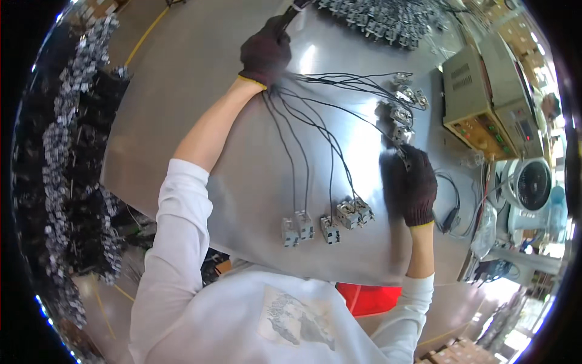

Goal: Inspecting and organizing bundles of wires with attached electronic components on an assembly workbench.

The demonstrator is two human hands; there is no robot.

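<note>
My left hand (267, 53), in a dark knitted glove with a yellow cuff edge, is closed around a bundle of thin black cables (331, 148) at the far side of the metal table. From it the cables fan out to small silvery metal blocks. Several blocks (330, 230) lie near the front edge; others (402, 115) sit in a loose group at the right. My right hand (414, 185), in a matching glove, is closed just below that group. Its fingertips pinch a small metal block (405, 156) where one cable ends; the fingers hide part of it.
A big heap of similar metal blocks (382, 21) with cables covers the far edge. At the right stand a beige instrument box (479, 91) and a white fan (530, 184). A grey cord (451, 212) lies beside my right hand. Hanging bunches of blocks (57, 182) line the left.
</note>
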